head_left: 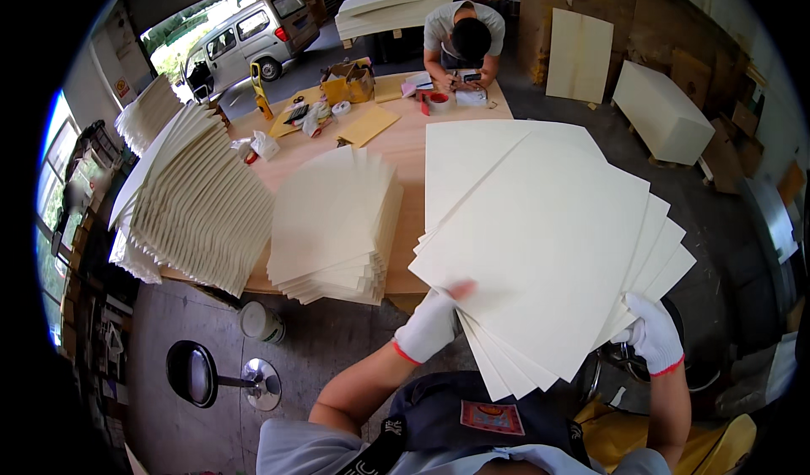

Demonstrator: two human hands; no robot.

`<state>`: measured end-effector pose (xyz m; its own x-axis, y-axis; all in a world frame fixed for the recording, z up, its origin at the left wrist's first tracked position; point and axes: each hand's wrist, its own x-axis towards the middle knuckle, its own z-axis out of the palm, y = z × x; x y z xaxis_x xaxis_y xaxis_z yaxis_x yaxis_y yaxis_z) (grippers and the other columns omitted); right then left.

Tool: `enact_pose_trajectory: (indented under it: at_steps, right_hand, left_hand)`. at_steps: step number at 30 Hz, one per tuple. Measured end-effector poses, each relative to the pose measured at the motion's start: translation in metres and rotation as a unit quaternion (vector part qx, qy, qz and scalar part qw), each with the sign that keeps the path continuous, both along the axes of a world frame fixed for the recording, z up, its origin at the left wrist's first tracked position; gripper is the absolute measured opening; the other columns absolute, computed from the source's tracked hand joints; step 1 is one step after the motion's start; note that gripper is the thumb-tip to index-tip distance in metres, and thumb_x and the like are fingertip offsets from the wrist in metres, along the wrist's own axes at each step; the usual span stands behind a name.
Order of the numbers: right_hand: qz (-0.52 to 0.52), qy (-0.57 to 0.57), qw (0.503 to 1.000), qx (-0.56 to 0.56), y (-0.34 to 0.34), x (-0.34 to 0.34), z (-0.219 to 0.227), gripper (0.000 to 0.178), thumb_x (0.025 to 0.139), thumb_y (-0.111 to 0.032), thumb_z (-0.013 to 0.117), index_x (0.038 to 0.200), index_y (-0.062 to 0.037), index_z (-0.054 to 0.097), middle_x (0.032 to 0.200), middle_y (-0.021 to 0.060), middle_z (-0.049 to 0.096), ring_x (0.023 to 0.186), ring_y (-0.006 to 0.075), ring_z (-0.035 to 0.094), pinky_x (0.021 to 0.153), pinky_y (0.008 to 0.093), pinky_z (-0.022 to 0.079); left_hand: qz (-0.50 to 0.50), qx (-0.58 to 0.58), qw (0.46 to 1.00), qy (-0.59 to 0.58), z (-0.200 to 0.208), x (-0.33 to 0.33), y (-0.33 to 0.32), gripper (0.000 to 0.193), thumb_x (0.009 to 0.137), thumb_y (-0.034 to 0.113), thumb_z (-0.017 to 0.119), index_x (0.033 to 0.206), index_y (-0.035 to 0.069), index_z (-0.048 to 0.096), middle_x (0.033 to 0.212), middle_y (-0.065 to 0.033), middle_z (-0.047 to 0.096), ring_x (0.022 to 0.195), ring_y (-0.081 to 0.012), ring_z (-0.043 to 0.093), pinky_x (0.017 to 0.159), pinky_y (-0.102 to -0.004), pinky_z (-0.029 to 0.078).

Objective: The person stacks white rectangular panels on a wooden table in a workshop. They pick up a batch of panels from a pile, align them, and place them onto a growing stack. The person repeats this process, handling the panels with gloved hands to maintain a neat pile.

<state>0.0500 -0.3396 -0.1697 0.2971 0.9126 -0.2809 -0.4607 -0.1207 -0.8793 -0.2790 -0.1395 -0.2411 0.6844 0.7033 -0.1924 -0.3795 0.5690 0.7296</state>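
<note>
Both my hands wear white gloves with red cuffs. Between them is a fanned-out bundle of large white sheets (540, 247), tilted above the table's near right edge. My left hand (429, 330) grips the lower left edge, its blurred thumb on top and its other fingers hidden underneath. At the lower right corners, my right hand (651, 333) is closed around the sheet edges. To the left of the bundle, a stack of white sheets (333, 213) lies on the wooden table (409, 197), its edges uneven. Farther left leans a tall, wavy pile of white sheets (198, 197).
Across the table a person (464, 40) leans over a small device. Near them lie a red tape roll (436, 99), a yellow envelope (369, 126) and a cardboard box (348, 81). A black stool (192, 374) and a white bucket (261, 321) stand on the floor. A van (249, 40) is parked behind.
</note>
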Motion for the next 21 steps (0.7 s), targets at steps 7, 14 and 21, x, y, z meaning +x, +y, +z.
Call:
enact_pose_trajectory:
  at_steps: [7, 14, 21]
  right_hand:
    - [-0.021, -0.042, 0.998, 0.047, 0.052, -0.028, 0.008, 0.049, 0.102, -0.011, 0.06, 0.147, 0.0032, 0.049, 0.136, 0.0156, 0.065, 0.121, 0.0276, 0.068, 0.099, 0.0446, 0.059]
    - [0.149, 0.043, 0.98, 0.127, 0.195, -0.166, 0.004, 0.039, 0.103, -0.024, 0.066, 0.135, -0.0015, 0.062, 0.114, 0.0074, 0.067, 0.099, 0.0194, 0.066, 0.087, 0.0387, 0.055]
    - [0.229, -0.008, 0.971, 0.067, 0.324, -0.32, -0.089, 0.048, 0.095, -0.044, 0.073, 0.115, -0.0017, 0.063, 0.084, 0.0043, 0.058, 0.077, 0.0141, 0.054, 0.064, 0.0349, 0.046]
  left_hand:
    - [0.128, 0.1, 0.973, 0.164, 0.019, -0.048, -0.006, 0.045, 0.095, 0.013, 0.076, 0.134, -0.002, 0.06, 0.122, -0.01, 0.069, 0.11, -0.0204, 0.067, 0.094, -0.0357, 0.054]
    - [0.354, 0.103, 0.92, -0.13, 0.028, -0.157, 0.053, 0.034, 0.099, 0.002, 0.062, 0.134, 0.005, 0.061, 0.123, -0.0098, 0.066, 0.111, -0.0251, 0.067, 0.1, -0.0404, 0.056]
    - [0.484, 0.14, 0.861, -0.066, -0.026, -0.239, 0.154, 0.025, 0.097, -0.006, 0.062, 0.121, 0.002, 0.063, 0.121, -0.0095, 0.065, 0.11, -0.0214, 0.067, 0.097, -0.0365, 0.059]
